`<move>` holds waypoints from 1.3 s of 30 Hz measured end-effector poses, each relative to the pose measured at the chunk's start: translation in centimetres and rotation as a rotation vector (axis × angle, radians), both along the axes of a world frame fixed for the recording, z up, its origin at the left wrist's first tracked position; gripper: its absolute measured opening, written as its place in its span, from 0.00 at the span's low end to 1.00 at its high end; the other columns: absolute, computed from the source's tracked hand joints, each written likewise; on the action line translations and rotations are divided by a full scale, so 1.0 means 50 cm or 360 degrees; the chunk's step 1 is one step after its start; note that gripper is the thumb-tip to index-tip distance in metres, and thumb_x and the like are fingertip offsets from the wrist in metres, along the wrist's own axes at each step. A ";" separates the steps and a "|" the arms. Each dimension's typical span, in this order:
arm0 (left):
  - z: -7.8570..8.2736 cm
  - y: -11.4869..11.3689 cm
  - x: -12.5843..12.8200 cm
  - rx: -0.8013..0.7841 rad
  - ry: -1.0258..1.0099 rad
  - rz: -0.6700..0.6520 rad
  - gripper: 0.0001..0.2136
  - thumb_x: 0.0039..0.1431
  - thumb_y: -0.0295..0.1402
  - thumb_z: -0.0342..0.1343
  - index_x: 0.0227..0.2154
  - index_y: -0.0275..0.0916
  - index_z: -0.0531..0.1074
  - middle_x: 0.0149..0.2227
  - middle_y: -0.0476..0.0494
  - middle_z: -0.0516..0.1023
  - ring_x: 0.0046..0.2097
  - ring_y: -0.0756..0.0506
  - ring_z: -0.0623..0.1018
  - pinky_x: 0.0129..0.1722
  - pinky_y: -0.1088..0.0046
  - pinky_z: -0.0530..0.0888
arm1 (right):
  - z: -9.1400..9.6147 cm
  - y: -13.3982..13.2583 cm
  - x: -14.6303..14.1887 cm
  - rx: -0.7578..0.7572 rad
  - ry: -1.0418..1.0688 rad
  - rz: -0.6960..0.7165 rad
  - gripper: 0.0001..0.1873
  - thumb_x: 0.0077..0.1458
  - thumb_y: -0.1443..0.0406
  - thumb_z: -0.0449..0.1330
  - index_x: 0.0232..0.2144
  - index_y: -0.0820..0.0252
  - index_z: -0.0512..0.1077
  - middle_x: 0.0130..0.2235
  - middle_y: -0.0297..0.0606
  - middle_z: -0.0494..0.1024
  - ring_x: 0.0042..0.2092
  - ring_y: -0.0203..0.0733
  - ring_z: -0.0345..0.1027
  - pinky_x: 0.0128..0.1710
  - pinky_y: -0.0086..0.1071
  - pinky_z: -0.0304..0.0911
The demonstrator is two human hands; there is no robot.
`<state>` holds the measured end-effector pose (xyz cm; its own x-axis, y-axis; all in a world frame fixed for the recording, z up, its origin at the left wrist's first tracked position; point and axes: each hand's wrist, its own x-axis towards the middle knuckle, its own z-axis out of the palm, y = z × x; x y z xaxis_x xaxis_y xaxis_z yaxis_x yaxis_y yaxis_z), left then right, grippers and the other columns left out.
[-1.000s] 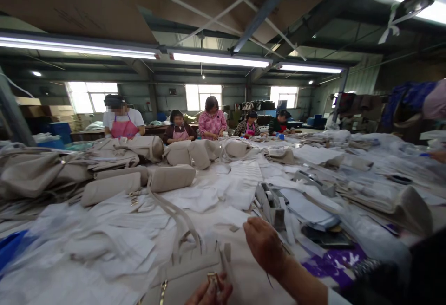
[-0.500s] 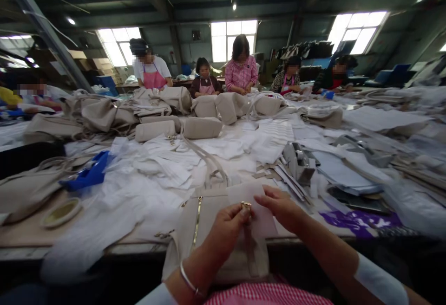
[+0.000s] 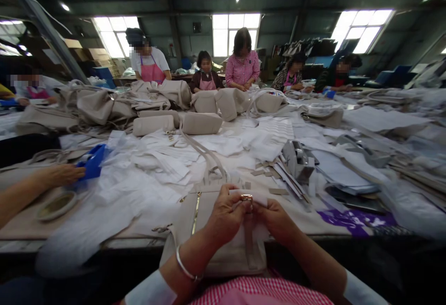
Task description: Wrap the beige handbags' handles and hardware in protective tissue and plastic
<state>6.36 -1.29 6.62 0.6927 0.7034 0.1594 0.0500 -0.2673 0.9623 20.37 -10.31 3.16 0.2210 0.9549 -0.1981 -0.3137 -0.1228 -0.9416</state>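
A beige handbag (image 3: 184,217) with a gold zipper (image 3: 196,213) lies before me at the table edge. My left hand (image 3: 221,217) is closed at the gold buckle (image 3: 246,197) on the bag's strap (image 3: 249,247), its thumb near the buckle's lower side. My right hand (image 3: 277,217) pinches a thin white sheet (image 3: 258,197), which passes behind and around the buckle. Both hands are close together, one on either side of the buckle. The right fingertips are partly hidden by the sheet.
A co-worker's hand (image 3: 66,175) is at a blue tape dispenser (image 3: 93,162) on the left, near a tape roll (image 3: 57,206). Beige bags (image 3: 202,125) are heaped farther back. A grey metal dispenser (image 3: 298,161) and purple plastic (image 3: 348,221) are at right. Several people work opposite.
My right hand has moved in toward the buckle and closed on the sheet, which is now folded around it. A co-worker's hand has appeared at the blue tape dispenser.
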 end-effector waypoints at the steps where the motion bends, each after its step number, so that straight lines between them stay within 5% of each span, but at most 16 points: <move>1: 0.001 0.000 0.002 -0.0005 -0.0010 -0.0027 0.08 0.58 0.32 0.57 0.33 0.38 0.81 0.40 0.41 0.71 0.46 0.43 0.72 0.49 0.69 0.70 | -0.001 -0.003 0.004 -0.0002 0.0017 0.0005 0.24 0.49 0.51 0.68 0.40 0.64 0.79 0.31 0.39 0.80 0.32 0.41 0.72 0.34 0.33 0.64; 4: 0.002 0.001 0.006 -0.0067 -0.0042 -0.0026 0.09 0.57 0.33 0.59 0.39 0.39 0.81 0.37 0.43 0.74 0.42 0.44 0.73 0.45 0.70 0.70 | -0.005 -0.010 0.014 0.0036 0.0021 0.0056 0.24 0.51 0.50 0.66 0.42 0.63 0.79 0.34 0.41 0.81 0.34 0.42 0.73 0.36 0.33 0.65; 8: 0.005 0.004 0.013 -0.0145 0.0032 0.0176 0.35 0.49 0.31 0.65 0.61 0.39 0.64 0.32 0.49 0.75 0.33 0.48 0.72 0.37 0.73 0.70 | -0.002 -0.015 0.017 0.0072 -0.0081 0.0083 0.24 0.54 0.50 0.64 0.43 0.63 0.79 0.36 0.42 0.82 0.37 0.45 0.75 0.38 0.35 0.67; 10: 0.003 0.005 0.016 -0.0192 0.0071 0.0273 0.40 0.47 0.33 0.66 0.64 0.36 0.59 0.25 0.55 0.71 0.27 0.50 0.69 0.31 0.75 0.68 | 0.001 -0.015 0.016 0.0032 -0.0117 0.0027 0.24 0.52 0.50 0.65 0.42 0.64 0.79 0.36 0.43 0.82 0.37 0.46 0.75 0.38 0.36 0.67; 14: -0.012 0.007 0.015 -0.0688 -0.0199 0.0131 0.39 0.48 0.41 0.68 0.62 0.35 0.61 0.29 0.49 0.76 0.32 0.48 0.75 0.36 0.73 0.71 | 0.004 -0.012 0.017 0.0039 -0.0059 -0.0128 0.23 0.48 0.52 0.68 0.40 0.64 0.80 0.36 0.44 0.83 0.35 0.46 0.75 0.37 0.37 0.68; 19: -0.033 0.000 0.001 -0.1419 -0.0493 -0.0277 0.24 0.58 0.47 0.59 0.48 0.31 0.74 0.39 0.35 0.80 0.39 0.44 0.79 0.41 0.67 0.73 | -0.011 -0.016 0.005 0.0086 0.0096 -0.0292 0.22 0.47 0.53 0.69 0.38 0.65 0.80 0.33 0.44 0.82 0.34 0.45 0.75 0.36 0.37 0.69; 23: -0.045 -0.015 -0.002 -0.1354 -0.0334 -0.0395 0.20 0.55 0.42 0.63 0.45 0.32 0.77 0.37 0.39 0.81 0.39 0.44 0.78 0.44 0.67 0.72 | -0.025 -0.019 -0.007 0.0025 -0.0049 -0.0389 0.20 0.48 0.53 0.68 0.36 0.65 0.80 0.34 0.44 0.82 0.32 0.44 0.74 0.32 0.35 0.68; 31: -0.037 -0.032 0.009 -0.0948 -0.0027 -0.0406 0.23 0.58 0.50 0.56 0.42 0.33 0.78 0.33 0.44 0.78 0.36 0.45 0.74 0.39 0.71 0.70 | 0.006 -0.005 0.011 0.0015 -0.0469 -0.0413 0.20 0.44 0.54 0.70 0.37 0.61 0.79 0.33 0.36 0.80 0.32 0.41 0.70 0.32 0.32 0.65; 39: -0.024 -0.041 0.010 -0.0805 -0.0046 -0.0419 0.24 0.59 0.50 0.55 0.42 0.31 0.78 0.30 0.46 0.75 0.31 0.49 0.70 0.33 0.75 0.67 | 0.040 0.002 0.025 -0.0019 -0.0571 -0.0367 0.18 0.44 0.55 0.68 0.20 0.63 0.71 0.21 0.29 0.66 0.24 0.33 0.56 0.23 0.27 0.53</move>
